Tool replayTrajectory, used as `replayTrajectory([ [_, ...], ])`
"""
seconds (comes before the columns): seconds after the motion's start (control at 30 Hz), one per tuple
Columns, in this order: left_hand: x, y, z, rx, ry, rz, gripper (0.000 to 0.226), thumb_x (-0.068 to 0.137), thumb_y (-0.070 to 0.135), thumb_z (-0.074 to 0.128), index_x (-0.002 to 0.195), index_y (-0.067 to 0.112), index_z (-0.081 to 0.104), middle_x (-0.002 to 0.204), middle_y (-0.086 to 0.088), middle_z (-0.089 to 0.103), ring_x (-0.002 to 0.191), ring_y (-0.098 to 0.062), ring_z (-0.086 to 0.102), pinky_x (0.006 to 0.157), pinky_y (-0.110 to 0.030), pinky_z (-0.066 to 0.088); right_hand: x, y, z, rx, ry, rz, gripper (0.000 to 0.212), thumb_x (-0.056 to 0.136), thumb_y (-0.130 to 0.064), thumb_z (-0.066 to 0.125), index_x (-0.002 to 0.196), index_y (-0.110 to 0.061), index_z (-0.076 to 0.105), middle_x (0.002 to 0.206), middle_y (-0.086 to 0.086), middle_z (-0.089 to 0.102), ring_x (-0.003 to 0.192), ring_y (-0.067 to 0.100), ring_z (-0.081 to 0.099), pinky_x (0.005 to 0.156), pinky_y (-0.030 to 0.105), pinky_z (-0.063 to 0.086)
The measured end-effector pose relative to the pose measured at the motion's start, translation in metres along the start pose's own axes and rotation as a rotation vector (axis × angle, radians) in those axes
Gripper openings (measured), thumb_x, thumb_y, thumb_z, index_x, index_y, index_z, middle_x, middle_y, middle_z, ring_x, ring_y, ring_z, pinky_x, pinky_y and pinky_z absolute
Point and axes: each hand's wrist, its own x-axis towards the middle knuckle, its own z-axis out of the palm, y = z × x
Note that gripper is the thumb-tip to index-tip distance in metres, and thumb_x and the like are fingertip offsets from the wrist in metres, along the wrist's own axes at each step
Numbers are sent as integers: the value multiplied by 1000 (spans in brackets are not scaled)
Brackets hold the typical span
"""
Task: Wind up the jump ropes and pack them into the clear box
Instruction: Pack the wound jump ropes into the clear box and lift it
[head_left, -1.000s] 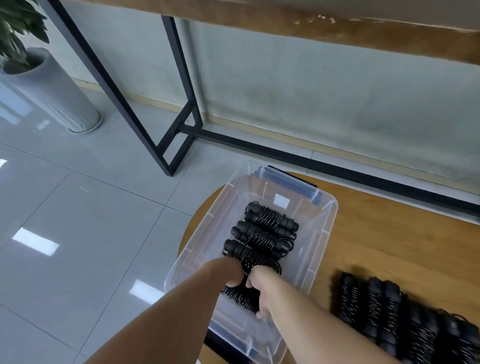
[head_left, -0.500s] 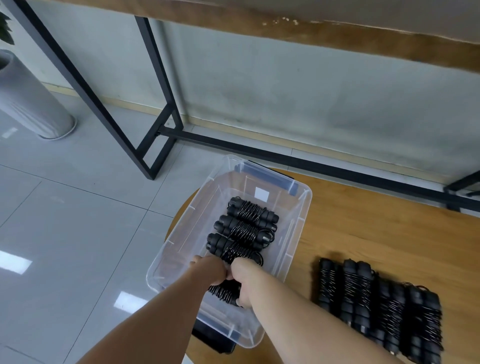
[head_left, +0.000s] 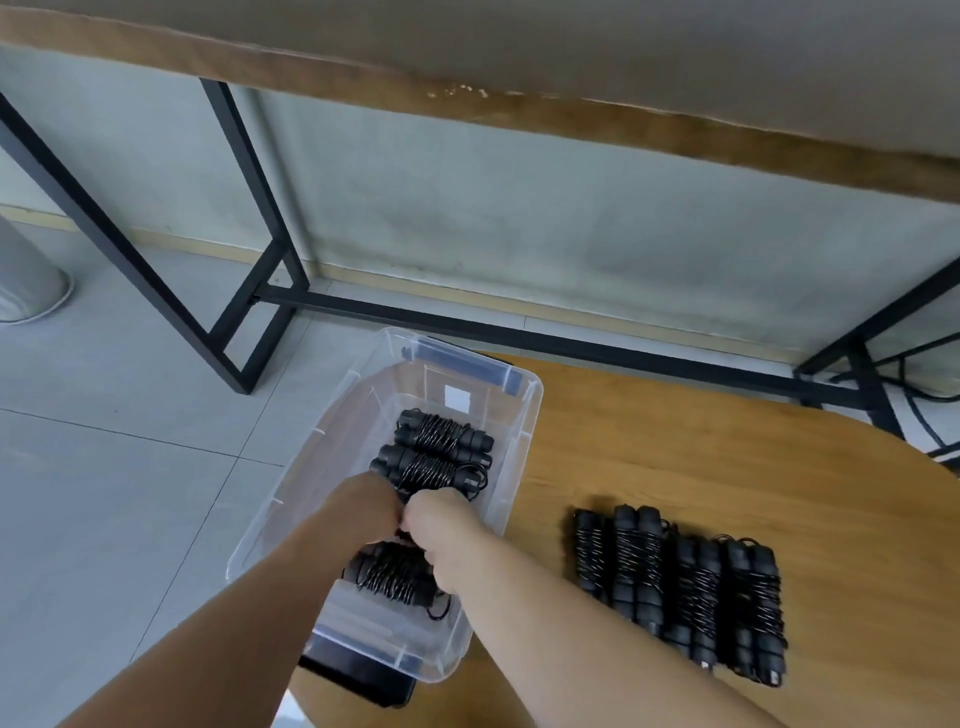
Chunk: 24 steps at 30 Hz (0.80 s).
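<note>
Reaching into the box (head_left: 260, 525) from the near edge, both forearms cross its near half. Left hand (head_left: 363, 512) and right hand (head_left: 447, 530) meet knuckle to knuckle above the middle of the box, fingers curled downward; what they pinch is hidden beneath them, so the grip cannot be told. Nearest bundle (head_left: 392, 571) lies just under the hands by the near wall, its long axis across the box, cord wound round the paired handles. Two more bundles (head_left: 436, 449) lie beyond the hands, parallel, also crosswise, side by side and touching. A white label (head_left: 457, 398) sits on the far wall of the box; no writing on it is legible. To the right, well apart from the box, a row of wound ropes (head_left: 675, 587) rests on the wooden table (head_left: 675, 441), their long axes running near to far. Beyond, a black frame (head_left: 249, 249) stands on the tiled floor (head_left: 104, 467) before the wall (head_left: 519, 208).
</note>
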Motion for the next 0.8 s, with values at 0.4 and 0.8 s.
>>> replayTrajectory([
  [0.4,-76,140,-54,-1125,349,328,22,99,20,48,95,25,69,70,8,63,63,-15,58,60,-24,45,-30,-44,-186,45,177,-349,14,95,-3,56,99,-8,68,94,10,70,85,18,66,79,29,56],
  [0.8,-67,261,57,-1758,-140,-405,21,101,8,49,81,4,55,70,-6,50,61,-17,46,56,-26,47,54,7,-304,-569,62,-236,24,96,-8,51,115,-4,66,117,17,67,110,35,61,97,47,51],
])
